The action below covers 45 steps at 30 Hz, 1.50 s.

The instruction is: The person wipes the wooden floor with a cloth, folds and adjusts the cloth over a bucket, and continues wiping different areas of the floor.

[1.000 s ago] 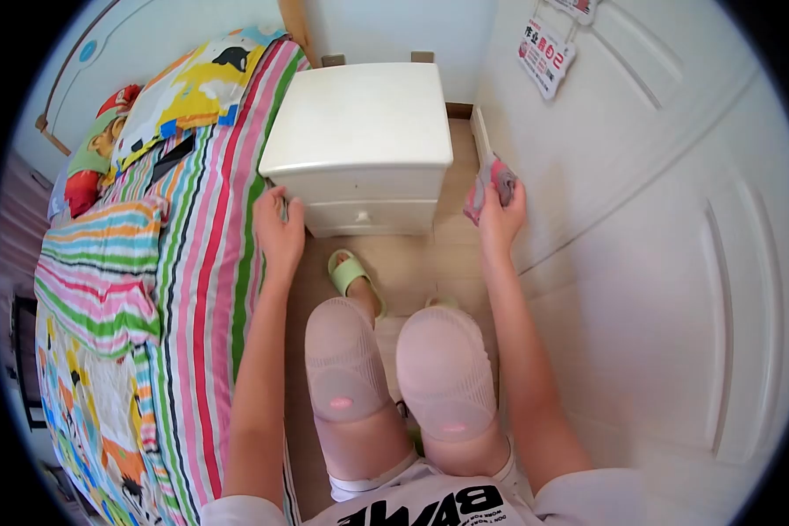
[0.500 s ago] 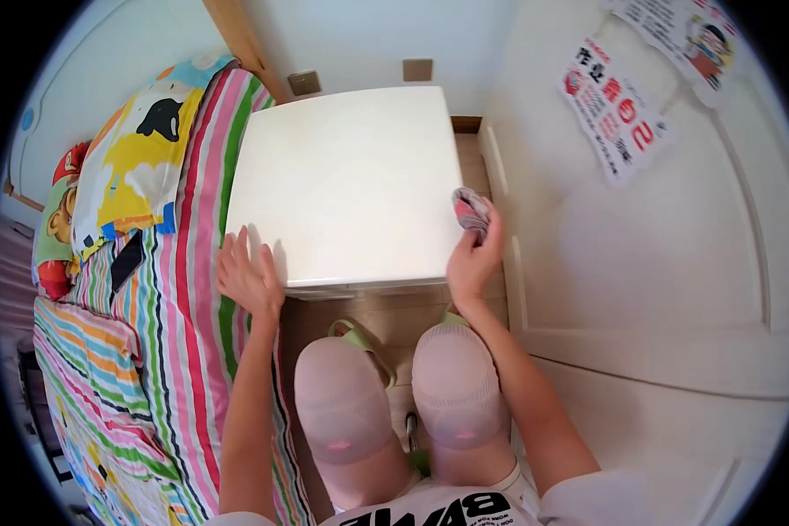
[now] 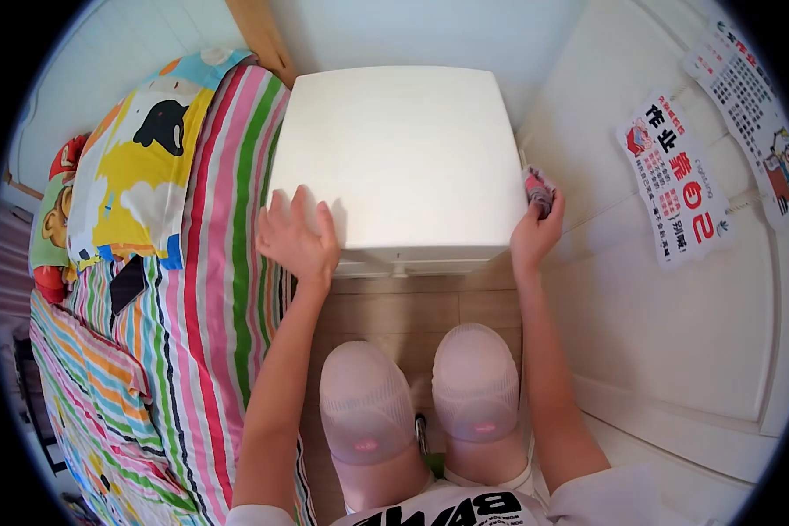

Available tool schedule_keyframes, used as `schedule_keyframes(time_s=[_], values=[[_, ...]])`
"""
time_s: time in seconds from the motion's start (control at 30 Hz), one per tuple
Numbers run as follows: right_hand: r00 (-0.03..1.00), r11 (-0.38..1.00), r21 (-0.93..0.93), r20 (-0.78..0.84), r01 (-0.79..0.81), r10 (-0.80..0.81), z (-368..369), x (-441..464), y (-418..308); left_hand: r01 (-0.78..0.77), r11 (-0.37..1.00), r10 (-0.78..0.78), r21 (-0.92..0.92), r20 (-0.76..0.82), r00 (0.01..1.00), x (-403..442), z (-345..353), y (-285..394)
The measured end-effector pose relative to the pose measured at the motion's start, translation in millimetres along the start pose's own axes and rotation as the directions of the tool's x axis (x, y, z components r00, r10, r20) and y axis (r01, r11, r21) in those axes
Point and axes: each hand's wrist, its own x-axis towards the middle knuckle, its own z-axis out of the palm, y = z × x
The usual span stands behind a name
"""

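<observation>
A white bedside cabinet [image 3: 403, 158] stands in front of my knees. My left hand [image 3: 298, 235] rests at the cabinet's near left corner, its fingers spread and nothing in them. At the right side, my right hand [image 3: 537, 238] is closed around a small crumpled cloth [image 3: 539, 193] with pink and grey patches. That cloth is beside the cabinet's right edge; whether it touches the side panel I cannot tell. Part of the cabinet's front, with a drawer edge [image 3: 399, 266], shows below the top.
On the left is a bed with a striped sheet [image 3: 223, 263], a printed pillow [image 3: 140, 175] and a dark phone [image 3: 128, 285]. A white cabinet door [image 3: 640, 342] with paper posters [image 3: 675, 180] rises on the right. Wooden floor [image 3: 386, 311] lies between.
The view has shifted, so the cabinet and both hands sit higher and farther right. My right hand still grips the cloth at the cabinet's right side. The green slippers have dropped from sight.
</observation>
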Motion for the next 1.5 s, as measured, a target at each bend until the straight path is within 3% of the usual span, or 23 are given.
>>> schedule_keyframes(time_s=[0.3, 0.5, 0.73, 0.97, 1.07, 1.13, 1.17, 1.23, 1.3, 1.33, 1.4, 1.5], values=[[0.999, 0.993, -0.116, 0.043, -0.018, 0.023, 14.1, 58.8, 26.4, 0.048, 0.997, -0.046, -0.069, 0.023, 0.999, 20.4, 30.8, 49.5], [0.998, 0.954, -0.298, -0.029, 0.036, -0.047, 18.4, 80.9, 40.9, 0.06, 0.992, -0.057, -0.111, 0.032, 0.998, 32.1, 35.8, 69.6], [0.975, 0.951, -0.302, -0.186, 0.061, -0.121, 28.5, 97.5, 44.5, 0.086, 0.947, -0.095, -0.309, -0.016, 0.995, 39.6, 52.4, 85.6], [0.96, 0.975, -0.204, -0.245, 0.089, -0.139, 34.0, 100.6, 49.8, 0.081, 0.944, -0.107, -0.32, -0.066, 0.992, 39.9, 65.5, 86.0], [0.955, 0.966, -0.228, -0.239, 0.122, -0.177, 35.0, 97.1, 40.5, 0.066, 0.954, -0.096, -0.291, -0.089, 0.991, 40.0, 69.4, 83.6], [0.908, 0.895, -0.355, -0.215, 0.269, -0.358, 33.4, 102.0, 52.3, 0.058, 0.956, -0.088, -0.286, -0.094, 0.992, 37.3, 69.4, 84.2], [0.904, 0.888, -0.376, -0.225, 0.263, -0.363, 33.8, 104.4, 55.9, 0.052, 0.961, -0.08, -0.27, -0.092, 0.993, 36.8, 72.4, 83.3], [0.936, 0.944, -0.258, -0.228, 0.207, -0.267, 33.2, 104.6, 57.2, 0.038, 0.944, -0.051, -0.326, -0.032, 0.998, 32.6, 67.6, 80.3], [0.968, 0.991, -0.059, -0.213, 0.124, -0.134, 32.8, 103.7, 57.9, -0.121, 0.934, 0.067, -0.337, -0.169, 0.983, 29.4, 59.5, 74.7], [0.956, 0.989, -0.055, -0.253, 0.139, -0.148, 30.3, 101.8, 59.6, -0.2, 0.922, 0.123, -0.332, -0.238, 0.963, 23.4, 58.2, 69.5], [0.928, 0.984, -0.047, -0.328, 0.17, -0.176, 29.4, 97.0, 67.7, -0.327, 0.822, 0.245, -0.465, -0.229, 0.942, 6.6, 71.0, 45.4], [0.92, 0.914, 0.404, -0.37, 0.031, 0.132, 21.2, 57.3, 83.9, -0.354, 0.71, 0.295, -0.609, -0.2, 0.934, -47.2, 73.6, 3.7]])
